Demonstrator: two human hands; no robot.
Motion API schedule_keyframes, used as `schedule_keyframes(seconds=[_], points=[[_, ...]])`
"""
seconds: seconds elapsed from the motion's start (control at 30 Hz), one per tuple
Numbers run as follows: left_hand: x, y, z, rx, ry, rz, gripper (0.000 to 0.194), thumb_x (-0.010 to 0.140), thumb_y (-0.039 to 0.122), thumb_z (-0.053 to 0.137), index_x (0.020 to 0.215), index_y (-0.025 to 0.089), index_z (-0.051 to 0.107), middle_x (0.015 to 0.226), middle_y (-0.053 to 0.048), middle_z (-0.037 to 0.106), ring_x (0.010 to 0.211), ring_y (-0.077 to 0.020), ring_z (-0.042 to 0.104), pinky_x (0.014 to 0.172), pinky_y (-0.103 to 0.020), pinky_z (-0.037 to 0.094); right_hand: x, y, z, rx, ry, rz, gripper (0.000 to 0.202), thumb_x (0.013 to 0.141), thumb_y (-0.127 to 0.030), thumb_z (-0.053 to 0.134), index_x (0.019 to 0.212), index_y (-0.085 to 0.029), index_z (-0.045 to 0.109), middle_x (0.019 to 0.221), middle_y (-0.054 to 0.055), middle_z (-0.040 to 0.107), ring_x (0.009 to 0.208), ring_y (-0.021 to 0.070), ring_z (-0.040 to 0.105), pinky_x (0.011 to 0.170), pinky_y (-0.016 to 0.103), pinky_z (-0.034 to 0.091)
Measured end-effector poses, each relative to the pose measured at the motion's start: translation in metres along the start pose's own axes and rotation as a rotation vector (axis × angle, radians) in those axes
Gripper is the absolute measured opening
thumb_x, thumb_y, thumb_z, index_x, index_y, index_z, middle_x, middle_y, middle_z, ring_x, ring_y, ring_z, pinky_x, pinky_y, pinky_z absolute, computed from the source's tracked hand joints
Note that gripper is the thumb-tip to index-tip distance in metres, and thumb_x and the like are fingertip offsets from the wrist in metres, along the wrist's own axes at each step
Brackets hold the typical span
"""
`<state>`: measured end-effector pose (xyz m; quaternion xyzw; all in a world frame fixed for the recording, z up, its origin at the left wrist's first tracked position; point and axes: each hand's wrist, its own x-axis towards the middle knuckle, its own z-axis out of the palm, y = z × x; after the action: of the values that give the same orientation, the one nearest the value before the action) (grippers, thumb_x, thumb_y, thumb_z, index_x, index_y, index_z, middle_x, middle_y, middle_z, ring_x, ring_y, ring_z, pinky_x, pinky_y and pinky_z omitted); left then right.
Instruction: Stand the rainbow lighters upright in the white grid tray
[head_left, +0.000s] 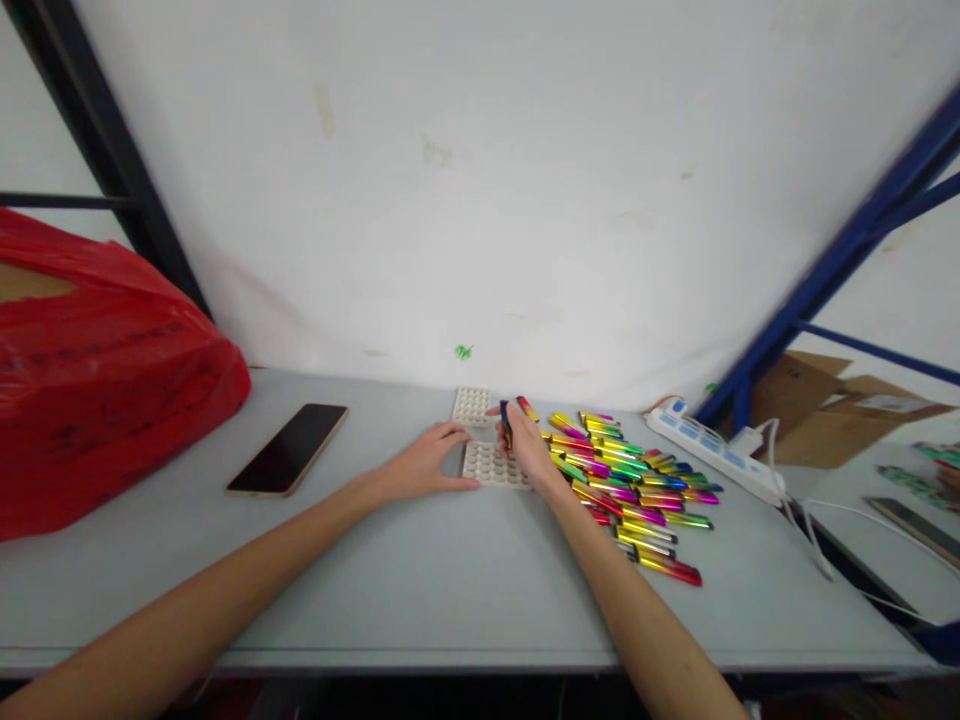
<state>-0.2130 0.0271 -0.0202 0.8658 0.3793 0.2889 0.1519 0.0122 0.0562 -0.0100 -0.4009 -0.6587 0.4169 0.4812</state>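
My left hand (pixel 426 462) rests at the left edge of a white tray with round cells (pixel 491 468), its thumb and fingers apart and nothing between them. Over the right part of that tray, my right hand (pixel 523 440) is closed round a dark blue object (pixel 506 422), held upright; the fingers hide much of it. Just behind is a second white tray with cells (pixel 472 406). Right of my right hand lies a spread pile of shiny metallic-coloured tubes (pixel 611 465), in yellow, red, green, blue and pink.
A black-screened phone (pixel 289 450) lies left on the grey table (pixel 420 590). A red plastic bag (pixel 112 380) stands at the far left. A white power strip (pixel 716 450) with cables lies right, near a cardboard box (pixel 817 410) beyond the blue frame.
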Motion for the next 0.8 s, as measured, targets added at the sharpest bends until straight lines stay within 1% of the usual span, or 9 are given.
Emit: schedule_keyframes(seconds=[0.1, 0.2, 0.27, 0.37, 0.47, 0.57, 0.63, 0.7, 0.8], points=[[0.0, 0.0, 0.0, -0.008, 0.006, 0.001, 0.066, 0.081, 0.063, 0.086, 0.132, 0.024, 0.069, 0.136, -0.012, 0.065, 0.13, -0.0329, 0.061, 0.117, -0.048, 0.047, -0.003, -0.007, 0.003, -0.121, -0.011, -0.065, 0.057, 0.098, -0.078, 0.041, 0.097, -0.025, 0.063, 0.074, -0.001, 0.062, 0.065, 0.0179, 0.061, 0.066, 0.032, 0.053], [0.001, -0.002, 0.001, -0.016, 0.008, -0.001, 0.067, 0.08, 0.064, 0.086, 0.131, 0.024, 0.07, 0.135, -0.012, 0.066, 0.13, -0.0336, 0.061, 0.117, -0.049, 0.047, -0.006, -0.014, 0.003, -0.245, 0.008, -0.145, 0.042, 0.099, -0.065, 0.05, 0.094, -0.025, 0.059, 0.083, 0.002, 0.07, 0.079, 0.0205, 0.068, 0.078, 0.034, 0.054], [0.002, -0.004, 0.002, -0.019, 0.014, -0.004, 0.069, 0.079, 0.065, 0.087, 0.131, 0.023, 0.07, 0.136, -0.013, 0.066, 0.131, -0.0343, 0.061, 0.118, -0.049, 0.047, -0.009, -0.017, 0.003, -0.271, 0.035, -0.168, 0.035, 0.099, -0.059, 0.055, 0.1, -0.025, 0.059, 0.092, 0.004, 0.076, 0.088, 0.0221, 0.073, 0.084, 0.034, 0.055], [0.003, -0.005, 0.003, -0.017, 0.018, -0.008, 0.075, 0.078, 0.068, 0.086, 0.134, 0.021, 0.069, 0.138, -0.014, 0.065, 0.131, -0.0357, 0.061, 0.119, -0.05, 0.047, -0.012, -0.017, 0.005, -0.271, 0.044, -0.156, 0.032, 0.1, -0.055, 0.058, 0.111, -0.026, 0.059, 0.1, 0.005, 0.08, 0.096, 0.0242, 0.077, 0.086, 0.034, 0.056], [0.004, -0.005, 0.003, -0.022, 0.009, -0.008, 0.077, 0.077, 0.068, 0.086, 0.134, 0.021, 0.069, 0.138, -0.014, 0.066, 0.131, -0.0361, 0.061, 0.119, -0.05, 0.047, -0.011, -0.013, 0.005, -0.325, 0.018, -0.142, 0.028, 0.101, -0.051, 0.059, 0.111, -0.025, 0.059, 0.103, 0.006, 0.08, 0.091, 0.0244, 0.077, 0.081, 0.035, 0.057], [0.004, -0.005, 0.003, -0.029, 0.004, -0.019, 0.076, 0.077, 0.067, 0.087, 0.134, 0.022, 0.069, 0.139, -0.014, 0.065, 0.132, -0.0358, 0.06, 0.119, -0.05, 0.046, -0.008, -0.011, 0.0, -0.401, -0.045, -0.182, 0.022, 0.101, -0.043, 0.061, 0.11, -0.023, 0.059, 0.112, 0.009, 0.078, 0.089, 0.0224, 0.077, 0.08, 0.033, 0.057], [0.004, -0.005, 0.002, -0.029, -0.002, -0.027, 0.076, 0.076, 0.067, 0.087, 0.134, 0.022, 0.069, 0.139, -0.014, 0.065, 0.132, -0.036, 0.06, 0.12, -0.05, 0.046, -0.006, -0.01, -0.002, -0.435, -0.104, -0.219, 0.019, 0.102, -0.038, 0.062, 0.112, -0.022, 0.06, 0.108, 0.009, 0.078, 0.089, 0.0215, 0.077, 0.08, 0.032, 0.057], [0.004, -0.005, 0.002, -0.026, -0.009, -0.026, 0.076, 0.076, 0.068, 0.087, 0.135, 0.022, 0.069, 0.139, -0.014, 0.065, 0.132, -0.0359, 0.06, 0.119, -0.05, 0.046, -0.004, -0.009, -0.002, -0.478, -0.146, -0.25, 0.017, 0.103, -0.034, 0.063, 0.114, -0.021, 0.061, 0.103, 0.007, 0.078, 0.091, 0.0211, 0.077, 0.083, 0.032, 0.057], [0.004, -0.006, 0.001, -0.016, -0.013, -0.018, 0.075, 0.077, 0.069, 0.086, 0.134, 0.023, 0.07, 0.14, -0.013, 0.065, 0.132, -0.0358, 0.059, 0.119, -0.05, 0.046, -0.004, -0.009, 0.002, -0.58, -0.168, -0.276, 0.019, 0.102, -0.03, 0.066, 0.118, -0.021, 0.063, 0.108, 0.008, 0.079, 0.102, 0.0218, 0.076, 0.093, 0.033, 0.055]])
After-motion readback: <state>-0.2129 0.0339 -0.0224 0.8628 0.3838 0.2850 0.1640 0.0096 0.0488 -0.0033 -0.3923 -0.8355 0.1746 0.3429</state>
